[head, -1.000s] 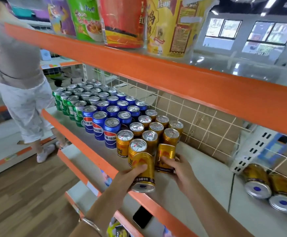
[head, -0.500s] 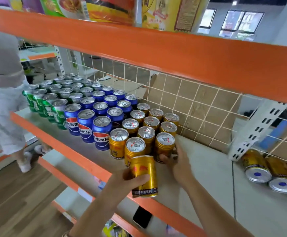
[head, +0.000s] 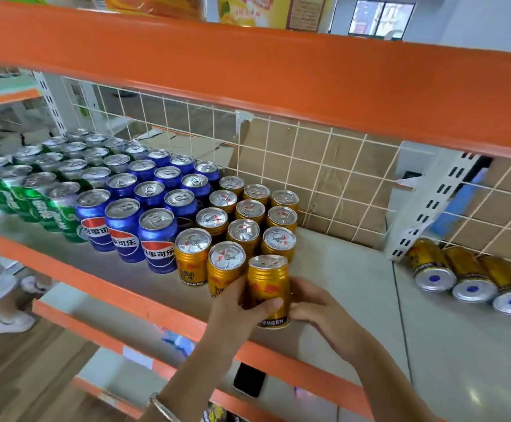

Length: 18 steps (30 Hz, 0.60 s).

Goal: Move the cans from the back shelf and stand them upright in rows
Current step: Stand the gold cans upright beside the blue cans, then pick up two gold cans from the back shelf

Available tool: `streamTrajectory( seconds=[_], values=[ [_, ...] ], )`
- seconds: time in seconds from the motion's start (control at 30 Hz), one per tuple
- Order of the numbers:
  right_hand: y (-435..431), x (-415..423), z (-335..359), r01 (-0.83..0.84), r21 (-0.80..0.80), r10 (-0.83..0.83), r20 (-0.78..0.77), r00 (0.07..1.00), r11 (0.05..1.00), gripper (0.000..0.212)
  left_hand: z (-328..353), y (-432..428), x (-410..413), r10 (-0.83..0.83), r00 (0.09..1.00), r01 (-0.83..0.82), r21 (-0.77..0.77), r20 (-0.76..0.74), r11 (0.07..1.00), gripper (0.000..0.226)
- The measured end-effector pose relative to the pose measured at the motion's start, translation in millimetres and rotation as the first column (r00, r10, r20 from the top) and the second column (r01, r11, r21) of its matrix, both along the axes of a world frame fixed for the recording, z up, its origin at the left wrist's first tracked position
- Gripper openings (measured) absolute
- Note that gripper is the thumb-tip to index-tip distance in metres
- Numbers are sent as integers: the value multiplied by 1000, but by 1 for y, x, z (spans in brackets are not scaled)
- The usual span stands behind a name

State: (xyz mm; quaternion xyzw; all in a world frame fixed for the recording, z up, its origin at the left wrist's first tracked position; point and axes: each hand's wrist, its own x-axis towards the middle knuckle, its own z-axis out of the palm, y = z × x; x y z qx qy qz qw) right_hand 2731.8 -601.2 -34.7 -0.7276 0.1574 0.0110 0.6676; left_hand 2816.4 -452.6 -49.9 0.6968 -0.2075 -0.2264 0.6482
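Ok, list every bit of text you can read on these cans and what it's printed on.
"百事可乐": on the front blue aluminium cola cans.
White characters on the green aluminium cans: too blurred to read.
Dark print on the upright gold drink cans and the gold can being held: too small to read.

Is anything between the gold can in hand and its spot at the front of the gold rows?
Nothing visible. The gold can, gripped by the left hand with the right hand alongside, is upright at the front of the third gold row.

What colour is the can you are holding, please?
Gold, with a silver top; the can shows in the head view.
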Motion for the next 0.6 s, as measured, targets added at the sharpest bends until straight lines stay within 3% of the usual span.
streamTrajectory(
  seconds=[0.07,0.17,0.33,0.43,0.6],
  values=[
    [0,3,-1,-36,-151,27,-57,998,988,66,-2,-4,1,4,996,-7,39,87,999,49],
    [8,11,-8,38,-301,-56,-52,997,953,65,-9,-6,4,-5,981,-13,91,196,996,55],
    [18,15,-21,194,-365,-174,88,981,911,51,-10,-9,6,-54,964,6,182,261,983,68],
    [28,17,-27,314,-374,-276,152,949,873,64,-13,-11,-2,-54,941,-40,268,333,962,80],
    [38,26,-30,384,-407,-361,133,923,829,58,-22,7,-34,-87,849,-73,279,521,957,78]
  ],
)
